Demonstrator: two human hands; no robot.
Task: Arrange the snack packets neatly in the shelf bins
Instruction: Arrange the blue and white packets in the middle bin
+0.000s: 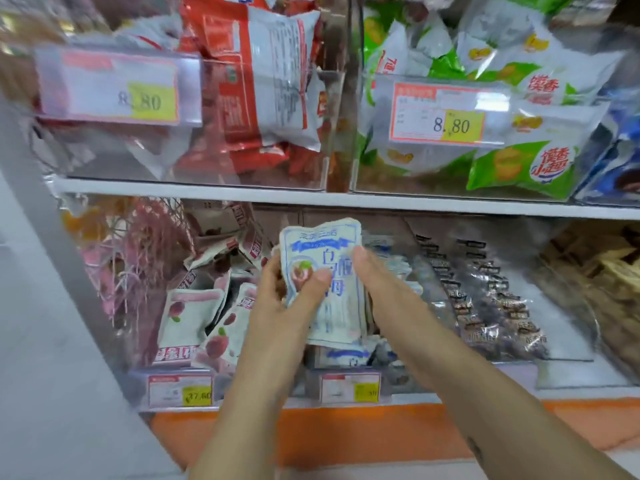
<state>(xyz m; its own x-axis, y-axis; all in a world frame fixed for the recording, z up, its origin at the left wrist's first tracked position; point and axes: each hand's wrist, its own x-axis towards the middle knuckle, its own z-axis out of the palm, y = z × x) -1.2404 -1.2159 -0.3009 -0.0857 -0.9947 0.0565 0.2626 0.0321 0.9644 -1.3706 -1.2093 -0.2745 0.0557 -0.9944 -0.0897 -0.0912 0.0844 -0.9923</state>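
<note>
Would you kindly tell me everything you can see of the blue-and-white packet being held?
The blue-and-white packet is a flat, crinkled, glossy pouch, white with blue lettering and a reddish fruit picture, upright and facing the camera. The left hand pinches its left side, thumb in front; the right hand holds its right edge.

The fingers of the right hand [384, 289] pass behind the blue-and-white packet [322, 244], so only its thumb shows; they probably grip it from the back. The left hand [277, 306] hides most of its fingers behind the same packet's left edge. Both forearms are cut off by the bottom edge. In the upper left, the small print on the left price tag [107, 86] is smeared beyond reading. The yellow price on the lower middle tag [349, 388] is too blurred to read. At the right edge, the blue packets [620, 150] and brown snacks [606, 271] are cut off.
</note>
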